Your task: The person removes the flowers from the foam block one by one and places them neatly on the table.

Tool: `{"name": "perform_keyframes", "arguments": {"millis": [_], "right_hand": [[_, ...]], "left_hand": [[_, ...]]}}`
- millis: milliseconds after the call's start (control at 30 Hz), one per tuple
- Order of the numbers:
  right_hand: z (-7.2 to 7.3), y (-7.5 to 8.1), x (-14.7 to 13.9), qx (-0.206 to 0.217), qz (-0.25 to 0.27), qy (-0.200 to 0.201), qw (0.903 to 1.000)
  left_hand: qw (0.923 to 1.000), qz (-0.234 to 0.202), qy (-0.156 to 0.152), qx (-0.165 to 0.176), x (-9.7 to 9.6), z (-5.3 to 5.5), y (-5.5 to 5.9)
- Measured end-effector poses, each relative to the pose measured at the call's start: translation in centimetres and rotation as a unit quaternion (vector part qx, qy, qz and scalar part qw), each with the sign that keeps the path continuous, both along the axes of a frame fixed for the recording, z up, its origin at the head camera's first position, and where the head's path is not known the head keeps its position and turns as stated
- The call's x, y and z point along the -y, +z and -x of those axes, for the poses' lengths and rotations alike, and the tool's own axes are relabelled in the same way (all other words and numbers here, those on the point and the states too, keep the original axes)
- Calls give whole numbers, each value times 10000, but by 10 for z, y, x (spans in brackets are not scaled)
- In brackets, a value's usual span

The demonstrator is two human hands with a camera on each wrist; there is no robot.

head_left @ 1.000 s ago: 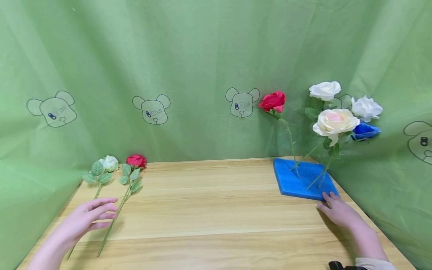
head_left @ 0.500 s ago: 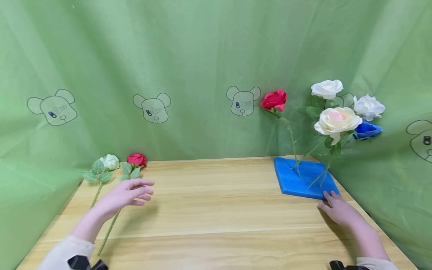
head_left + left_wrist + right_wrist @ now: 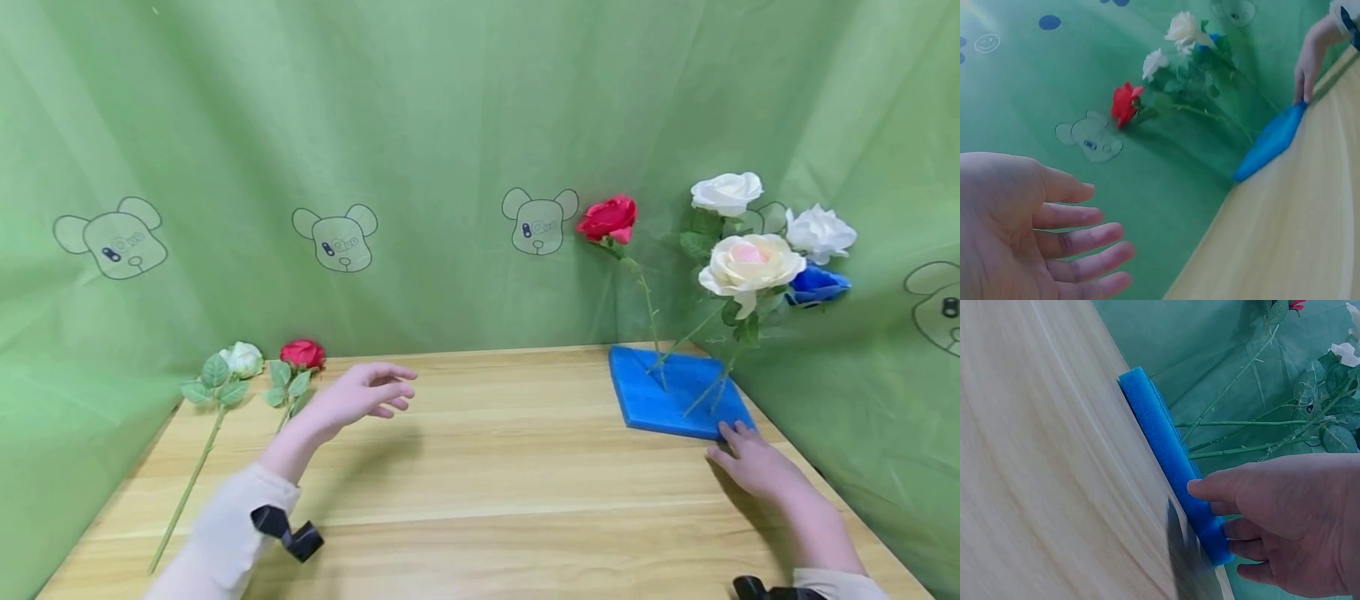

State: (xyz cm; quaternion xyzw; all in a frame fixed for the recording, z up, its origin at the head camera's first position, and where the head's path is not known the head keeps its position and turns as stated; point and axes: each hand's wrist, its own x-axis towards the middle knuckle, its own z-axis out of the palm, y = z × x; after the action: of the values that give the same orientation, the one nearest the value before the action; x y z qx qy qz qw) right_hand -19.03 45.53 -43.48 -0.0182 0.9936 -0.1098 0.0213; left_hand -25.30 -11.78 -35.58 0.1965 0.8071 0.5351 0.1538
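Note:
My left hand [image 3: 363, 392] holds nothing and hangs over the table with relaxed, spread fingers; its palm [image 3: 997, 231] fills the lower left of the left wrist view. Beside and behind its forearm lies a red rose [image 3: 302, 354], its stem partly hidden. My right hand [image 3: 757, 462] touches the near right corner of a blue foam block [image 3: 667, 392], fingers fairly straight, thumb [image 3: 1207, 486] at the near edge. Standing in the foam are another red rose [image 3: 609, 219], a cream rose with a pink centre [image 3: 750, 265], two white roses [image 3: 726, 193] and a blue rose [image 3: 817, 285].
A white rose [image 3: 242, 359] with green leaves lies at the table's far left, stem toward the front. Green cloth [image 3: 442, 125] with bear drawings hangs behind and at both sides. The wooden table [image 3: 510, 483] spans the space between the hands.
My left hand has moved right and away from me, from over the lying stems to right of the red bloom. My right hand has stayed at the foam corner.

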Motion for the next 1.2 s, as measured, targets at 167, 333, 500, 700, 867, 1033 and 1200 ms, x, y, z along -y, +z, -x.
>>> {"name": "perform_keyframes", "arguments": {"millis": [167,333,500,700,867,1033,1200], "right_hand": [[0,1,1,-1,12,12,10000],[-1,1,-1,-26,-4,27,10000],[0,0,-3,-37,-13,10,10000],[1,-1,-1,-24,-38,-26,10000],[-1,1,1,23,-15,-86,10000],[-2,3,2,15,4,-69,10000],[-4,2,3,2,14,-33,10000]], "left_hand": [[9996,-239,-113,110,-30,13,2],[9967,-707,-98,379,-64,23,3],[9904,-1218,-189,622,-99,31,0],[9841,-1558,-271,809,-136,33,-1],[9783,-1825,-360,915,-162,32,-1],[9717,-2100,-443,992,-184,30,-3],[9657,-2318,-400,1100,-206,28,-7]]}}
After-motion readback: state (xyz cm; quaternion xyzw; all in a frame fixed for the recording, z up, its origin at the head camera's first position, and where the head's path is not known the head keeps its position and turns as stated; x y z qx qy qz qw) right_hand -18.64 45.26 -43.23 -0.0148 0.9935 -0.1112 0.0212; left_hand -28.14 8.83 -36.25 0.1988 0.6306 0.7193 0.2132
